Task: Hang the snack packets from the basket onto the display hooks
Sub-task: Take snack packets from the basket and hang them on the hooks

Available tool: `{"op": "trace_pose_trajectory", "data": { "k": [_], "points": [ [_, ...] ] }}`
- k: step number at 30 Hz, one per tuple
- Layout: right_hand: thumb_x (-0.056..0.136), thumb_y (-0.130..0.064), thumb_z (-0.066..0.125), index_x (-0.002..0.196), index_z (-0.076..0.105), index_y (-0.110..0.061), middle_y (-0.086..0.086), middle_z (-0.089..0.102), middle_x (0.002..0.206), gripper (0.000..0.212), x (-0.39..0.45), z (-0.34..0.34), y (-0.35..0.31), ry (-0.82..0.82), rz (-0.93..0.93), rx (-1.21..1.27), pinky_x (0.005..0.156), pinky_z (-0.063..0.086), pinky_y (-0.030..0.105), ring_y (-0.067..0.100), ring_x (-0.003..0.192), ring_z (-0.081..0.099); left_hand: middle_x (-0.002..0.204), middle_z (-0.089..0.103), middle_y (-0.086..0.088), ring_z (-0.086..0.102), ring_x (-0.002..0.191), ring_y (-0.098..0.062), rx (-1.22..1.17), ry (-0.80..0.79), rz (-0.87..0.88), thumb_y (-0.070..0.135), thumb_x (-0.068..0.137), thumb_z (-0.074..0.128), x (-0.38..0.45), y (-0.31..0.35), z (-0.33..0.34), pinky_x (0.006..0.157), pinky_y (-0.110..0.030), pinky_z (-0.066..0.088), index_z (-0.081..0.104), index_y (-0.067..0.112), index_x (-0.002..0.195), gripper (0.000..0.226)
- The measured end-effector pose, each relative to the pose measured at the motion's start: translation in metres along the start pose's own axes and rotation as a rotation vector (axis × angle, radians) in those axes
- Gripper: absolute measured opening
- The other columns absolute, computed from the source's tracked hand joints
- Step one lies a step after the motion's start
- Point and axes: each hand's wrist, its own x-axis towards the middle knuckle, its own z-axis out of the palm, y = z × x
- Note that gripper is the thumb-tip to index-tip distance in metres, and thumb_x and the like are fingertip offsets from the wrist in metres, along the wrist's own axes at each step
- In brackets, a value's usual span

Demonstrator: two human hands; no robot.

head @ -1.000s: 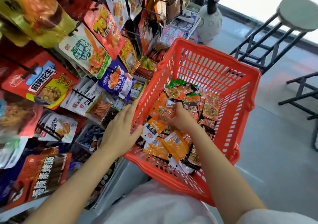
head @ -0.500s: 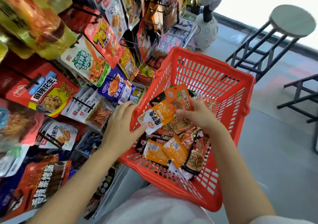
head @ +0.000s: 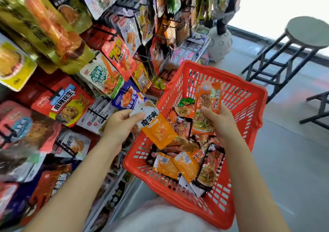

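Observation:
A red plastic basket (head: 236, 96) sits in front of me, holding several orange and dark snack packets (head: 185, 164). My left hand (head: 121, 123) pinches the white top of an orange-and-white packet (head: 156, 126) over the basket's left rim. My right hand (head: 220, 121) grips an orange packet (head: 210, 98) held upright above the basket, with another packet behind it. To the left, black display hooks (head: 96, 112) carry many hanging snack bags.
The display rack (head: 106, 68) fills the left side with overlapping bags. A white vase-like stand (head: 219, 48) sits behind the basket. A round stool with a black frame (head: 306, 36) stands at the right on grey floor, another black frame (head: 318, 110) beside it.
My left hand left the basket rim and took the orange-and-white packet. My right hand lifted packets out of the pile and now holds the orange one upright.

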Motion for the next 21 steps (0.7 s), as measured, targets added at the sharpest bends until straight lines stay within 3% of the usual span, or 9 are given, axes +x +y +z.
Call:
{"op": "trace_pose_trajectory", "data": {
  "k": [3,7,8,10,12,14,17,21],
  "points": [
    [0.089,-0.013,0.074,0.110,0.064,-0.015,0.000,0.077,0.093,0.023,0.003,0.013,-0.011,-0.094,-0.037,-0.040,0.075,0.056,0.035,0.018,0.084,0.073,0.087,0.078,0.002,0.072,0.072,-0.013,-0.094,0.032,-0.001,0.022,0.098,0.065,-0.003,0.006,0.000,0.059,-0.023,0.052,0.074,0.020,0.100,0.009],
    [0.090,-0.018,0.075,0.104,0.067,-0.019,-0.004,0.077,0.085,0.016,0.008,0.030,-0.012,-0.281,0.000,-0.310,0.079,0.056,0.036,0.014,0.081,0.073,0.103,0.077,0.001,0.073,0.091,-0.018,-0.133,0.096,-0.028,0.028,0.102,0.059,-0.005,-0.001,-0.007,0.074,-0.037,0.058,0.070,0.027,0.109,0.013],
    [0.089,-0.024,0.076,0.106,0.067,-0.020,-0.004,0.077,0.087,0.020,0.012,0.031,-0.005,-0.319,0.018,-0.429,0.085,0.054,0.039,0.016,0.085,0.073,0.102,0.077,0.002,0.073,0.092,-0.018,-0.142,0.118,-0.038,0.029,0.101,0.060,-0.007,-0.006,-0.010,0.076,-0.038,0.059,0.070,0.028,0.108,0.012],
    [0.086,-0.033,0.078,0.115,0.066,-0.017,0.004,0.076,0.101,0.035,0.020,0.033,0.015,-0.369,0.078,-0.623,0.095,0.053,0.048,0.027,0.096,0.071,0.089,0.077,0.003,0.074,0.078,-0.014,-0.200,0.163,-0.066,0.024,0.100,0.062,-0.012,-0.016,-0.014,0.063,-0.031,0.059,0.071,0.024,0.101,0.009],
    [0.083,-0.039,0.079,0.125,0.062,-0.009,0.013,0.068,0.121,0.055,0.030,0.036,0.046,-0.400,0.114,-0.784,0.096,0.053,0.053,0.035,0.107,0.067,0.078,0.077,0.002,0.073,0.066,-0.014,-0.254,0.185,-0.118,0.022,0.101,0.061,-0.017,-0.025,-0.015,0.055,-0.028,0.057,0.071,0.020,0.098,0.010],
    [0.082,-0.041,0.079,0.133,0.058,-0.008,0.014,0.057,0.135,0.064,0.036,0.041,0.074,-0.434,0.112,-0.895,0.103,0.049,0.052,0.036,0.120,0.058,0.078,0.076,0.000,0.072,0.066,-0.016,-0.265,0.205,-0.160,0.023,0.102,0.058,-0.018,-0.036,-0.015,0.061,-0.032,0.057,0.069,0.019,0.099,0.012],
    [0.086,-0.028,0.079,0.141,0.053,-0.003,0.015,0.038,0.149,0.065,0.032,0.050,0.097,-0.451,0.042,-1.062,0.114,0.033,0.041,0.032,0.140,0.036,0.080,0.074,0.001,0.070,0.067,-0.015,-0.276,0.219,-0.188,0.022,0.104,0.055,-0.016,-0.045,-0.013,0.066,-0.033,0.056,0.066,0.020,0.100,0.012],
    [0.092,-0.025,0.071,0.146,0.042,-0.019,0.011,0.042,0.147,0.062,0.033,0.056,0.109,-0.351,-0.024,-1.351,0.115,0.022,0.058,0.033,0.139,0.034,0.086,0.076,-0.001,0.072,0.073,-0.016,-0.227,0.111,-0.180,0.008,0.097,0.063,-0.018,-0.048,-0.010,0.070,-0.035,0.056,0.066,0.022,0.099,0.014]
  ]
}}
